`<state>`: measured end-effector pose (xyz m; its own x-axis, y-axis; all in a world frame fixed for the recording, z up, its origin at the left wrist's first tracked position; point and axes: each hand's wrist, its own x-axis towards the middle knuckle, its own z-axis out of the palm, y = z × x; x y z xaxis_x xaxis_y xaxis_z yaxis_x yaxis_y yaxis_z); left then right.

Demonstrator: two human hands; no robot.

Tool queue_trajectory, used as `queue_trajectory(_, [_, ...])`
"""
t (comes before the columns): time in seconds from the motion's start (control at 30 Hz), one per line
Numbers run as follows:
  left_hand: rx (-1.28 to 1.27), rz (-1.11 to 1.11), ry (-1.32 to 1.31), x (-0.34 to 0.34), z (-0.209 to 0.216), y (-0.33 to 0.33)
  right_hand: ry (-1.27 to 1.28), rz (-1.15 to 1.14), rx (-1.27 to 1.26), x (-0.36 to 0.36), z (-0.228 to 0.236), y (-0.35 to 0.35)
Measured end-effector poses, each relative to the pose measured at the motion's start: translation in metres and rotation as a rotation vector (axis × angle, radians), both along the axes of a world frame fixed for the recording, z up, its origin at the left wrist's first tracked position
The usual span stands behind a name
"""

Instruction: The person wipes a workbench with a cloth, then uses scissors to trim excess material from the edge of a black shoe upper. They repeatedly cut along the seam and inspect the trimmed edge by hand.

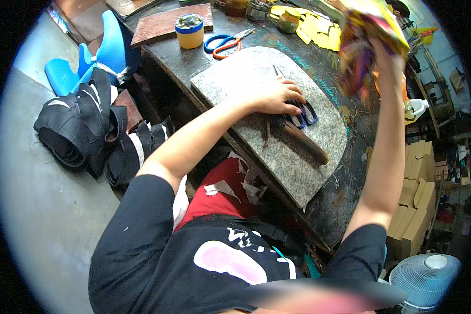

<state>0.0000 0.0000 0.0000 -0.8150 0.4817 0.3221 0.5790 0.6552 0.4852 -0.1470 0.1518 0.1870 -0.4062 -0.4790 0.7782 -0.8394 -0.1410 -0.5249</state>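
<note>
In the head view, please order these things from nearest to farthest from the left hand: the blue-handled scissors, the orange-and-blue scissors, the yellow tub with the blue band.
From the left hand:
1. Blue-handled scissors, under the hand on the grey stone slab.
2. Orange-and-blue scissors, farther up the dark table, beyond the slab.
3. Yellow tub with blue band, left of those scissors, near the table's far end.

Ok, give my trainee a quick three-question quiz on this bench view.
1. True or false: the left hand rests on the blue-handled scissors.
2. What does the right hand hold up? A) a multicoloured piece of material B) a hammer C) the glue tub
3. What slab lies under the scissors?

Key: 1 true. 2 A, the multicoloured piece. 3 A grey stone slab.
</note>
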Motion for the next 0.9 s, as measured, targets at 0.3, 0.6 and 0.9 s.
queue_trajectory(0.3, [0.064,0.163,0.069,0.000,0.000,-0.003,0.034,-0.229,1.417,-0.085,-0.093,-0.124])
queue_trajectory(0.6, [0.151,0.316,0.154,-0.001,-0.010,-0.002,0.051,-0.279,1.053,-0.122,-0.193,0.007])
queue_trajectory(0.9, [0.201,0.298,0.217,-0.005,-0.016,-0.002,-0.100,-0.497,1.033,0.085,-0.171,0.323])
